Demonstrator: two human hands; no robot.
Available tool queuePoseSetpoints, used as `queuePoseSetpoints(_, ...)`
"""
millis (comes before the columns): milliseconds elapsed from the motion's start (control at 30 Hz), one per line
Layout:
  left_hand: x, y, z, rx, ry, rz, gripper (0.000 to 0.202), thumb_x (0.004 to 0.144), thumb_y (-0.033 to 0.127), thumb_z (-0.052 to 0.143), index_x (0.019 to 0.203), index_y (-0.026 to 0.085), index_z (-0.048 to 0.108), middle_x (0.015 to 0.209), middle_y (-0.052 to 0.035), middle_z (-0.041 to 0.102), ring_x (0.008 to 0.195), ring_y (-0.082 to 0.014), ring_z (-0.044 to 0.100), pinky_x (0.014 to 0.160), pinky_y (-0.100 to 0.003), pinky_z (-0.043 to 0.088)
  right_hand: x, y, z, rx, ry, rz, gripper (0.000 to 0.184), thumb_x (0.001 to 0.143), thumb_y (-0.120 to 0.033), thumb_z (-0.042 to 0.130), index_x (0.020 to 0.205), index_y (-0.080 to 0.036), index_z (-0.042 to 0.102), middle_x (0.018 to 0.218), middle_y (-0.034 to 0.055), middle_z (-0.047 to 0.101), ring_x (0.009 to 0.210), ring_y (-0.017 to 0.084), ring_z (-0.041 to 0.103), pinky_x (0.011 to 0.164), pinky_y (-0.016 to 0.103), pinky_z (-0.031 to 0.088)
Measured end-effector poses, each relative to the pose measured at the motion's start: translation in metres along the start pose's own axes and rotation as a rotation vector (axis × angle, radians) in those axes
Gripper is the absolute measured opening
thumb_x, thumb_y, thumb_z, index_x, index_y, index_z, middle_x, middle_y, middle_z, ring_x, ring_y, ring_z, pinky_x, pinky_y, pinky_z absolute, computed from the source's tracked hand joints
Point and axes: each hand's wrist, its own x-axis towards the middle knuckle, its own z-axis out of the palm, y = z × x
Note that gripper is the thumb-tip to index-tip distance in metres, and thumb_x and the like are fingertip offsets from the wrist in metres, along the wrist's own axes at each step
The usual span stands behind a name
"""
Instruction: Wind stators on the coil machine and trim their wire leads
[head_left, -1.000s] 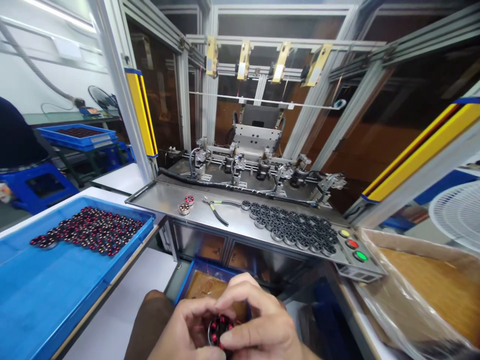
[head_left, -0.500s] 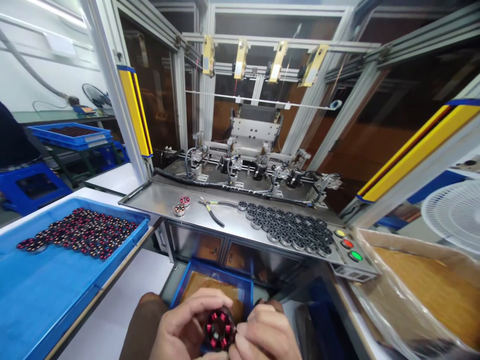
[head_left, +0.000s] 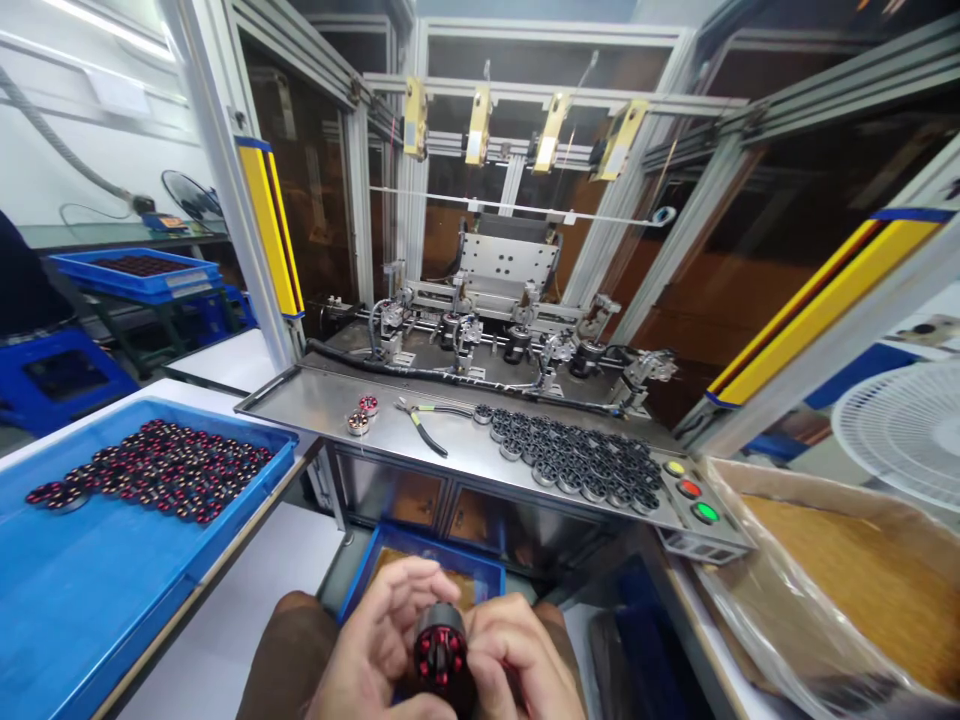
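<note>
Low in front of me, a small round motor stator (head_left: 440, 648) with a dark outer ring and red coils is held between my hands. My left hand (head_left: 367, 645) curls around its left side, the thumb below it. At its right edge my right hand (head_left: 521, 655) has thumb and fingers pinched together; anything fine between those fingertips is too small to make out. Beyond, on the metal ledge, lie two wound stators (head_left: 358, 422), a pair of cutting pliers (head_left: 427, 430) with dark handles, and a crowd of black unwound stators (head_left: 577, 455).
A blue tray (head_left: 112, 600) with many red-wound stators stands at left. Ahead is a winding machine (head_left: 510, 330) between yellow light bars (head_left: 271, 230). A button box (head_left: 690, 490) and a plastic-lined carton (head_left: 825, 570) are at right. A blue bin (head_left: 487, 572) sits below my hands.
The stator has tilted in my left hand, so its dark outer side now shows above the coils. My right hand has shifted slightly left and stays at its edge.
</note>
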Motion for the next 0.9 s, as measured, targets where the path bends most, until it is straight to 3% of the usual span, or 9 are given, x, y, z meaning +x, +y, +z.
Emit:
queuePoseSetpoints(133, 0.004, -0.003, -0.011, -0.116, -0.276, -0.18, 0.05, 0.066, 0.048, 0.081, 0.106, 0.021, 0.065, 0.078, 0.0011, 0.062, 0.064, -0.0076, 0.058, 0.06, -0.018, 0.041, 0.0, 0.003, 0.004, 0.009, 0.056, -0.006, 0.015, 0.096, -0.021, 0.048, 0.083, -0.019, 0.055, 0.07, 0.0025, 0.058, 0.062, 0.014, 0.059, 0.054, 0.024, 0.05)
queuePoseSetpoints(333, 0.01, -0.012, -0.021, -0.168, -0.36, -0.155, 0.046, 0.076, 0.049, 0.072, 0.112, 0.022, 0.066, 0.078, -0.0025, 0.067, 0.065, -0.0109, 0.064, 0.062, -0.021, 0.045, 0.0, 0.005, 0.006, -0.075, 0.103, -0.01, 0.014, 0.093, -0.019, 0.052, 0.08, -0.019, 0.055, 0.065, 0.0007, 0.056, 0.058, 0.013, 0.055, 0.053, 0.024, 0.045)
queuePoseSetpoints(467, 0.01, -0.008, -0.021, -0.193, -0.35, -0.1, 0.048, 0.077, 0.049, 0.07, 0.12, 0.029, 0.064, 0.095, -0.0058, 0.068, 0.075, -0.0167, 0.069, 0.061, -0.024, 0.049, 0.003, 0.003, 0.0, -0.052, 0.024, 0.036, 0.012, 0.09, -0.011, 0.053, 0.082, -0.019, 0.057, 0.068, 0.0008, 0.057, 0.062, 0.013, 0.057, 0.056, 0.023, 0.046)
queuePoseSetpoints(600, 0.007, -0.003, -0.021, -0.167, -0.28, 0.036, 0.027, 0.08, 0.045, 0.069, 0.092, 0.022, 0.074, 0.11, -0.0071, 0.063, 0.086, -0.0173, 0.065, 0.072, -0.028, 0.052, 0.007, 0.0, -0.005, -0.016, -0.016, 0.132, 0.015, 0.088, -0.009, 0.054, 0.078, -0.019, 0.058, 0.068, -0.0002, 0.058, 0.062, 0.012, 0.057, 0.057, 0.021, 0.046)
queuePoseSetpoints(733, 0.004, 0.0, -0.019, -0.194, -0.181, 0.076, 0.018, 0.074, 0.039, 0.077, 0.079, 0.024, 0.068, 0.099, -0.0059, 0.073, 0.113, -0.0256, 0.061, 0.094, -0.035, 0.045, 0.01, -0.003, -0.004, 0.013, -0.014, 0.125, 0.014, 0.091, -0.016, 0.055, 0.077, -0.019, 0.058, 0.067, 0.0003, 0.059, 0.061, 0.012, 0.057, 0.056, 0.022, 0.047)
queuePoseSetpoints(833, 0.005, -0.002, -0.016, -0.246, -0.102, 0.022, 0.043, 0.053, 0.039, 0.09, 0.087, 0.028, 0.065, 0.103, -0.0027, 0.074, 0.121, -0.0265, 0.057, 0.095, -0.035, 0.044, 0.016, -0.006, -0.005, 0.018, -0.009, 0.005, 0.019, 0.095, -0.024, 0.052, 0.078, -0.019, 0.059, 0.065, 0.002, 0.061, 0.058, 0.013, 0.059, 0.053, 0.022, 0.048)
queuePoseSetpoints(900, 0.007, -0.003, -0.014, -0.217, -0.125, -0.061, 0.057, 0.047, 0.047, 0.09, 0.093, 0.024, 0.065, 0.103, -0.0043, 0.072, 0.104, -0.0219, 0.064, 0.084, -0.028, 0.048, 0.019, -0.008, -0.007, -0.014, -0.003, -0.071, 0.022, 0.096, -0.029, 0.052, 0.078, -0.018, 0.059, 0.062, 0.0024, 0.062, 0.055, 0.013, 0.061, 0.051, 0.021, 0.05)
